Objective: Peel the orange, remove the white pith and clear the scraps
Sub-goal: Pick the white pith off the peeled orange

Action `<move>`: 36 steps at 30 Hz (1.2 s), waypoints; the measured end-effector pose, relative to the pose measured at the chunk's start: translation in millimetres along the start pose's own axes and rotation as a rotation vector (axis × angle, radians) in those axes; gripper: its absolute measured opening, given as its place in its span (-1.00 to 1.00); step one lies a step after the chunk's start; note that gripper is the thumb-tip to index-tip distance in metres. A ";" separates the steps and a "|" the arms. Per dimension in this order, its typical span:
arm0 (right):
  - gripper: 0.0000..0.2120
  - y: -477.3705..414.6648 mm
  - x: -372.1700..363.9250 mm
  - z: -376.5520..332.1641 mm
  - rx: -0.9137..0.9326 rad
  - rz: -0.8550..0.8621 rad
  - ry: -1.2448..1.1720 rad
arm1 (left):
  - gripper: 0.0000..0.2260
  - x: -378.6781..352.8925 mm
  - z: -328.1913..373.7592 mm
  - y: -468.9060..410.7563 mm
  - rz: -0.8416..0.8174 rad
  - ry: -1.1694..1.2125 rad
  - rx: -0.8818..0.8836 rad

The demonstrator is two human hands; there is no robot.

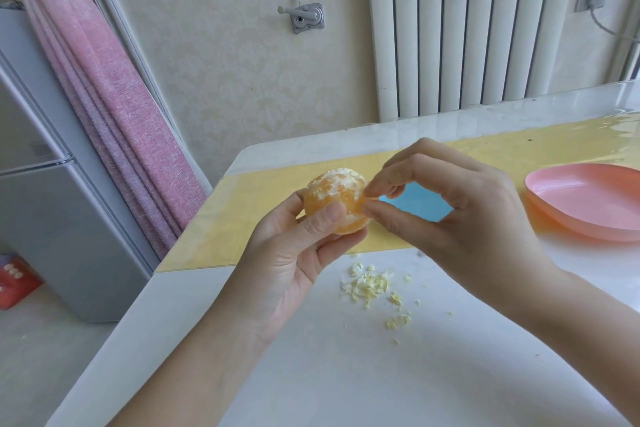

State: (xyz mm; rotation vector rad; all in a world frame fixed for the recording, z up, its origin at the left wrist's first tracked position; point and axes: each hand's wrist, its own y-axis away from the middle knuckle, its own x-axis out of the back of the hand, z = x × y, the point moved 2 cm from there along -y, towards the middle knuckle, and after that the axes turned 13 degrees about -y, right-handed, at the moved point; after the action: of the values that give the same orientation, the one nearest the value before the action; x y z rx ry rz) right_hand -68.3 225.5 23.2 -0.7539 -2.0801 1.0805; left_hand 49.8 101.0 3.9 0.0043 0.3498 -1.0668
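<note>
Orange (334,204) peeled, gripped in left hand (294,246); right hand (450,215) pinches pith off its side. Next: strip top patches, clear scraps (372,284).

Soft, even daylight filled the frame, bright and without harsh contrast. Glare washed the glossy far right corner of the table (616,104) and rippled over the yellow mat (571,135) there, so the light seemed to come from the right. Shadows were faint, with only a pale one under the pink dish (571,194). Wide-angle distortion bowed the refrigerator (52,218) and tilted the curtain (114,107) at the left edge. The orange (337,204) and pith scraps (370,284) looked slightly soft.
</note>
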 end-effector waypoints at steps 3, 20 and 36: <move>-0.90 -0.2 -0.4 -1.1 -0.050 -0.006 -0.031 | -0.38 -0.3 0.3 0.5 -0.003 -0.037 -0.008; -0.91 1.2 -8.1 2.9 -0.084 -0.005 0.047 | -0.41 -4.6 -6.7 -0.1 0.061 -0.103 0.016; -0.69 2.4 -6.9 15.4 -0.204 -0.186 0.144 | -0.61 16.9 4.2 -9.4 0.016 0.117 0.076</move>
State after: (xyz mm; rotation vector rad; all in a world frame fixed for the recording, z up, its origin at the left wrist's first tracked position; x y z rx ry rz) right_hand -75.5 214.4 12.4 -0.6967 -2.1091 0.7002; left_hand 50.2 81.2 4.7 0.1371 0.4137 -1.0654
